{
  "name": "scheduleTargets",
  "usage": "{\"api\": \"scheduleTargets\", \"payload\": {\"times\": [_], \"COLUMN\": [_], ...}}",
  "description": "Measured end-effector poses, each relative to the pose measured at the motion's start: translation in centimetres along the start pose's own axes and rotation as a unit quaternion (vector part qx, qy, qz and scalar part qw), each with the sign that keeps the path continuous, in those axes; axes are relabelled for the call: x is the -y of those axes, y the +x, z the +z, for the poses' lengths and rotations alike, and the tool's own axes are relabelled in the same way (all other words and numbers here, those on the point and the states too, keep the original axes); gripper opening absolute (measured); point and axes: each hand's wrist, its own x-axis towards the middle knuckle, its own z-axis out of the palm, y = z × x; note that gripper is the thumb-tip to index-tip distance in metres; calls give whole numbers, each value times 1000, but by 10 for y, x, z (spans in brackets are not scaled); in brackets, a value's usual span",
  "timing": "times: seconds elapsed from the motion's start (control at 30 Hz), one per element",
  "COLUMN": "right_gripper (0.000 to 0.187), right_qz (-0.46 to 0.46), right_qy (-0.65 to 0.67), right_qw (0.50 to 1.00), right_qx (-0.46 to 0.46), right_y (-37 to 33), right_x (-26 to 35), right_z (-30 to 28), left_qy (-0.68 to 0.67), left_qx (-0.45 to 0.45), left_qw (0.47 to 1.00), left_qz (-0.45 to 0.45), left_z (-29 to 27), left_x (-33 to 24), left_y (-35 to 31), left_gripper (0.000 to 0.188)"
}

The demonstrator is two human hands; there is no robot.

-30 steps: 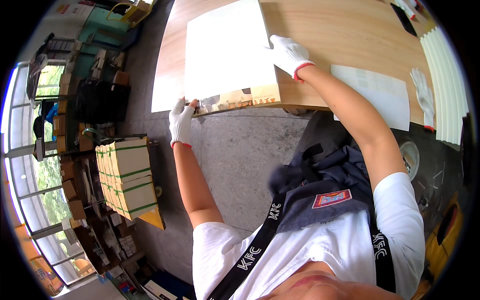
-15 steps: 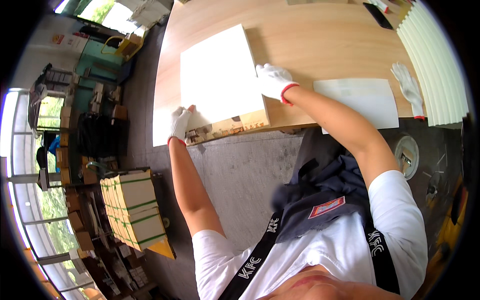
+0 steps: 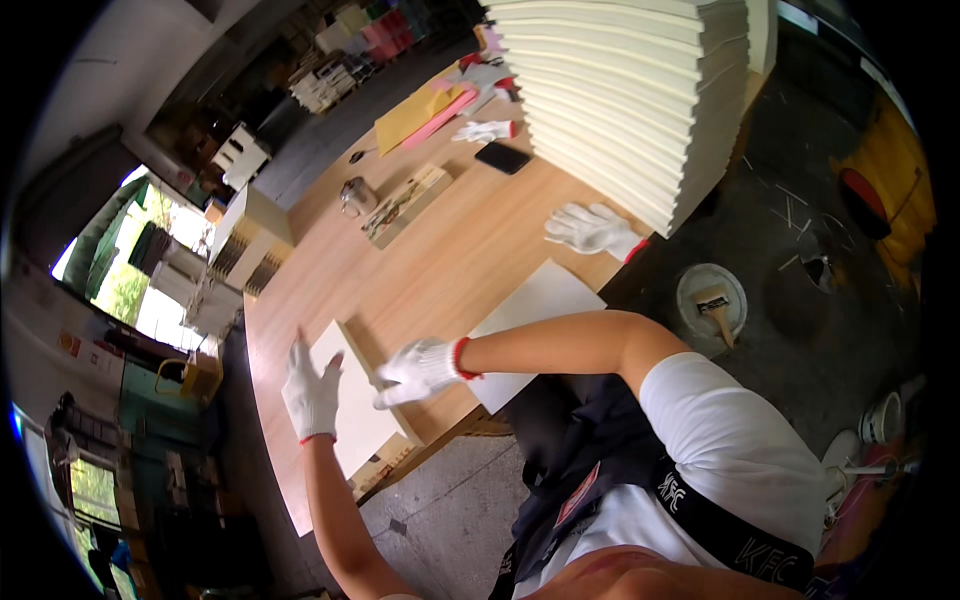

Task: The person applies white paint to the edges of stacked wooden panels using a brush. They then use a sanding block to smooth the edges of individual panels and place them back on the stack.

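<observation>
A flat, white-topped box [image 3: 352,415] with a printed side lies at the near left edge of the wooden table. My left hand [image 3: 313,395], in a white knit glove with red cuff, is open over the box's left part, thumb and fingers spread. My right hand [image 3: 420,370], gloved alike, is at the box's right edge with its fingers a little bent and apart. It holds nothing that I can see; whether its fingertips touch the box I cannot tell. A white sheet [image 3: 540,300] lies beyond my right forearm.
A tall stack of cream boards [image 3: 610,90] stands at the table's far right. A loose glove [image 3: 590,230], black phone [image 3: 502,158], long printed box [image 3: 408,205] and metal mug [image 3: 357,197] lie on the table [image 3: 450,265]. A bucket [image 3: 715,300] with a brush is on the floor.
The view has swung toward the right, showing more of the table and the board stack. My left hand has risen from the box's near left corner and spread; my right hand stays by the right edge.
</observation>
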Motion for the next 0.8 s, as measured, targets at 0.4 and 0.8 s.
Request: {"api": "scheduleTargets", "payload": {"times": [0.4,0.8], "right_gripper": [49,56], "right_qz": [17,35], "right_qy": [69,181], "right_qw": [995,981], "right_qx": [-66,-54], "right_y": [-217,-303], "right_x": [-83,-132], "right_z": [-13,-26], "left_qy": [-648,-678], "left_qx": [321,305], "left_qw": [671,666], "left_qz": [165,-66], "left_z": [9,-29], "left_x": [-443,-550], "left_y": [125,182], "left_gripper": [49,43]}}
